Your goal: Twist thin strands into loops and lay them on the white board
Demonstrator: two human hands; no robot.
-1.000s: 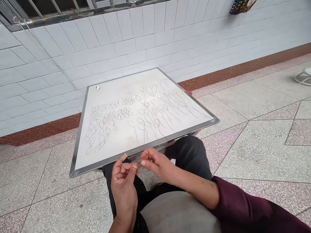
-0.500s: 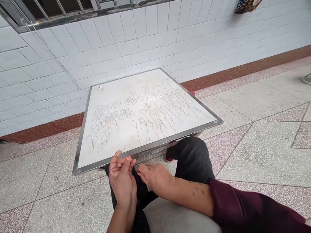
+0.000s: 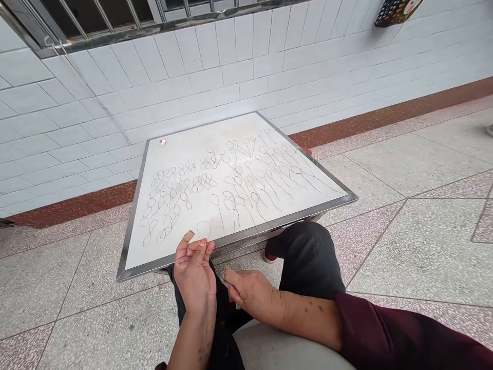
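Note:
My left hand [image 3: 195, 270] is above the table's near edge, thumb and fingers pinched on a thin wire loop [image 3: 203, 222]. The round part of the loop stands up past my fingertips. A tan bandage or tape [image 3: 188, 235] wraps one fingertip of that hand. My right hand [image 3: 250, 289] is closed in a fist over my lap, apart from my left and lower. A small pale bit shows under it, but what it grips is hidden. On the white table [image 3: 185, 149] lie many thin wire pieces: figure-eight shapes [image 3: 186, 199] at left, single loops with long tails [image 3: 234, 205] at right.
The table has a grey metal rim and stands by a white tiled wall [image 3: 215, 77]. A small white-and-red item [image 3: 163, 143] sits at its far left corner. My knee [image 3: 311, 252] is beneath the near edge. A patterned bag [image 3: 396, 11] hangs on the wall.
My right hand has drawn slightly down and right, away from my left hand. My left hand still pinches the wire loop. The view has shifted a little.

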